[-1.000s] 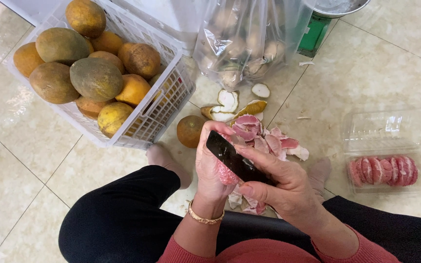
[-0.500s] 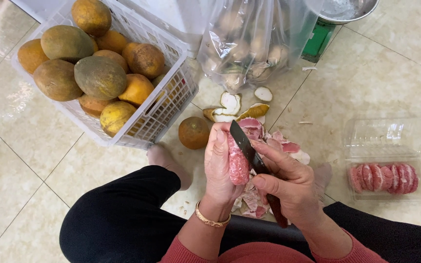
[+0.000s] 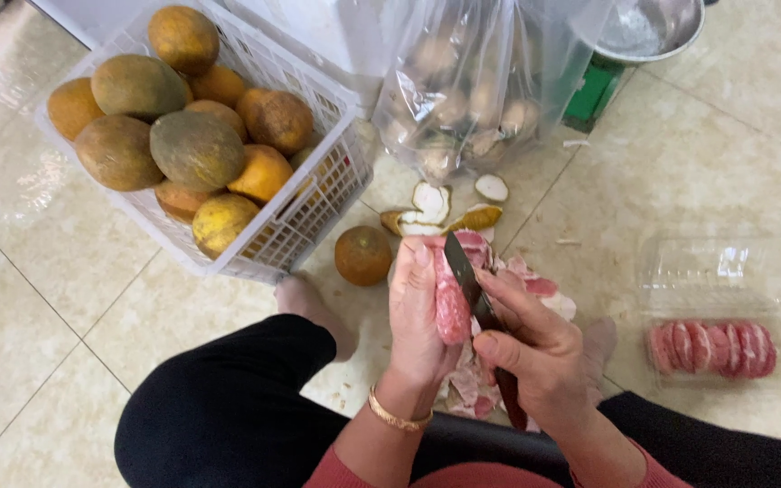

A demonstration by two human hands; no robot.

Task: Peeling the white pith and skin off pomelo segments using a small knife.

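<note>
Cupped upright, the left hand (image 3: 422,316) is closed around a pink pomelo segment (image 3: 451,312), fingers along one side and thumb behind, so the flesh stands exposed toward the blade. Her right hand (image 3: 535,348) is wrapped tight on the dark handle of a knife (image 3: 474,289), forefinger stretched along the spine to steady it; the blade lies against the segment's edge, touching it, angled up and away from the body, which looks to me like a grip meant for shaving off membrane rather than cutting through.

Both hands hang just above a heap of pink and white peelings (image 3: 517,271) on the tiled floor (image 3: 698,163), so scraps fall straight onto it. Just to the right sits a clear plastic clamshell box (image 3: 725,271), lid open, with peeled segments (image 3: 711,348) lined in a row. A single orange-brown fruit (image 3: 362,255) rests on the floor beside a white plastic crate (image 3: 300,226) piled with whole pomelos (image 3: 196,149). Behind, a clear bag (image 3: 472,81) holds rinds, with cut rind pieces (image 3: 436,206) near it.
</note>
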